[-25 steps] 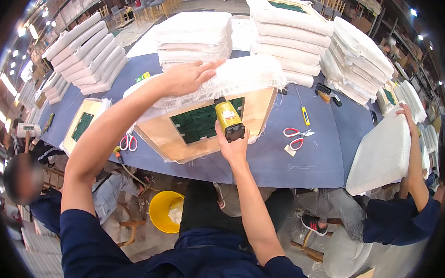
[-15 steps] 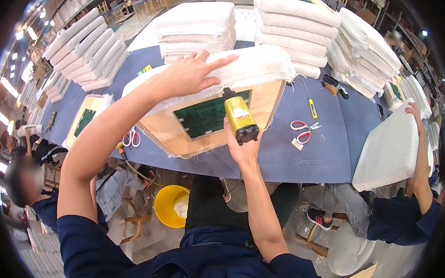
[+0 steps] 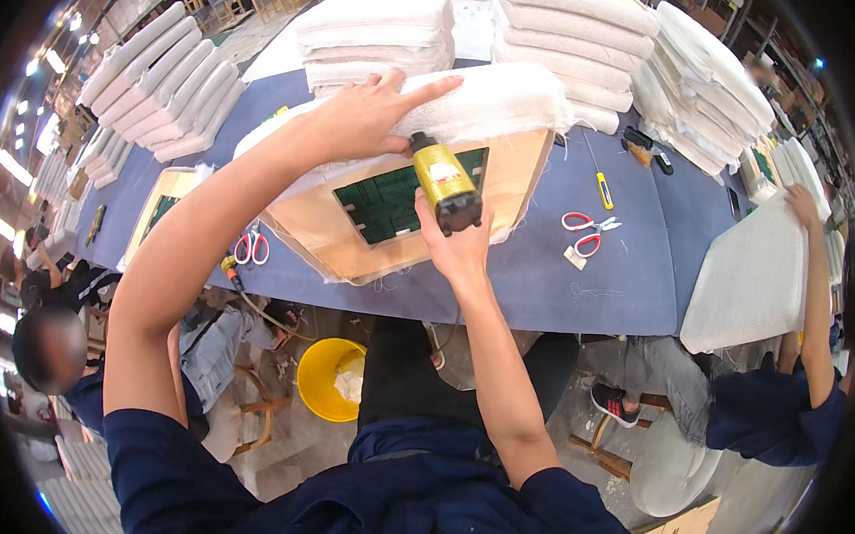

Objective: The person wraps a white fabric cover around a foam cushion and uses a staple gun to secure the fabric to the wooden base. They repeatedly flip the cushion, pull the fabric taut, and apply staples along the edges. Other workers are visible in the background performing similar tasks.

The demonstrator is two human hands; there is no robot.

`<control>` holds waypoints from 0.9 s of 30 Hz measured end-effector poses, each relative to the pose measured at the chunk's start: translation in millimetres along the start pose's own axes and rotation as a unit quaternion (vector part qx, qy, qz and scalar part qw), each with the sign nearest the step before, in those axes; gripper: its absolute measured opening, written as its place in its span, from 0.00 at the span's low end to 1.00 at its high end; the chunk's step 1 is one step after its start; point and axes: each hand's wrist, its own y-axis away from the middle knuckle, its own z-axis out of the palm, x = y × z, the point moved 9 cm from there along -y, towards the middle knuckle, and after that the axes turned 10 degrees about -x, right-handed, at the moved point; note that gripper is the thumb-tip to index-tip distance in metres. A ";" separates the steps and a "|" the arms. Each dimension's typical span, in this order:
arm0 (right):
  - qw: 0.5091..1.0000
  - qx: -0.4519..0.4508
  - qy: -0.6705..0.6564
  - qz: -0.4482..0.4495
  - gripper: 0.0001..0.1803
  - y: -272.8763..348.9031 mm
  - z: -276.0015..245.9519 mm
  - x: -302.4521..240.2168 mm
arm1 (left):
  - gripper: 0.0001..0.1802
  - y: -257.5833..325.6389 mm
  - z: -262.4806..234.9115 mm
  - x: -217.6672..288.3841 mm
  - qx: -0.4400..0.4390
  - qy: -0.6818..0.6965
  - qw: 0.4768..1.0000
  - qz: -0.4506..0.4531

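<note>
The white seat cushion [image 3: 509,100] stands tilted on the blue-grey table [image 3: 577,305], its pale wooden base panel [image 3: 307,216] turned toward the person and green webbing [image 3: 378,204] showing in the panel's opening. The left hand [image 3: 362,119] lies over the cushion's upper edge with its fingers spread and unclenched: the fingertips rest on the white fabric along the top, the forefinger stretches out to the right, and the thumb lies lower, on the side facing the person, just beside the nose of the yellow power tool [image 3: 443,178]. The right hand [image 3: 457,240] is closed around that tool's handle from below; the tool's body sits above the knuckles, its dark end toward the person, and hides most of the gripping fingers. The tool's nose points up at the fabric border above the opening, but whether it touches cannot be told. To the right of the cushion, red-handled scissors [image 3: 587,235] lie open on the table, near a yellow-handled screwdriver [image 3: 603,190]. Farther right, a co-worker's hand [image 3: 804,205] rests at the upper edge of another white cushion [image 3: 752,278]. A yellow bucket [image 3: 318,381] stands on the floor below the table edge.
</note>
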 end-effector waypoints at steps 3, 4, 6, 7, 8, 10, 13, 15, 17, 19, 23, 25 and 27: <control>0.998 0.007 -0.069 0.000 0.20 10.2 -3.5 -4.7 | 0.59 4.8 5.0 -1.9 -0.012 -0.001 0.999 -0.036; 0.997 0.007 -0.078 0.013 0.17 16.3 -5.1 -4.8 | 0.59 0.6 5.7 -7.6 -0.005 0.006 0.998 -0.055; 0.994 0.003 -0.096 0.055 0.15 23.8 -8.9 4.8 | 0.58 -9.4 3.0 -12.7 -0.035 0.016 0.993 -0.108; 0.992 -0.001 -0.104 0.076 0.15 25.7 -9.3 11.4 | 0.57 -12.3 1.6 -16.0 -0.051 0.021 0.989 -0.136; 0.992 -0.019 -0.075 0.098 0.15 26.1 -9.6 18.1 | 0.57 -18.9 2.9 -15.1 -0.065 0.029 0.987 -0.145; 0.995 -0.016 -0.093 0.035 0.16 26.6 -1.7 22.4 | 0.57 -28.7 2.1 -19.8 -0.093 0.035 0.981 -0.168; 0.995 -0.091 -0.038 -0.003 0.20 26.1 21.1 4.4 | 0.53 -30.2 3.4 -31.3 -0.104 0.140 0.985 -0.008; 0.995 -0.087 0.041 -0.033 0.21 31.5 23.2 -2.6 | 0.40 -19.0 -1.4 -41.7 -0.167 0.277 0.946 -0.001; 0.994 -0.091 0.039 -0.035 0.21 31.9 28.0 -5.5 | 0.35 4.7 18.1 -62.0 -0.152 0.344 0.927 -0.005; 0.994 -0.096 0.029 -0.030 0.21 24.6 32.6 -4.4 | 0.34 12.8 18.2 -67.6 -0.129 0.343 0.930 -0.023; 0.993 -0.096 0.029 -0.063 0.23 19.9 33.4 3.0 | 0.32 27.7 14.2 -48.5 -0.059 0.203 0.974 -0.086; 0.992 -0.126 -0.005 -0.013 0.26 23.2 35.4 14.6 | 0.32 34.0 7.2 -23.1 -0.061 0.060 0.988 -0.131; 0.989 -0.136 0.037 0.033 0.34 26.5 44.3 40.9 | 0.34 37.7 1.7 -18.6 0.005 0.024 0.994 -0.104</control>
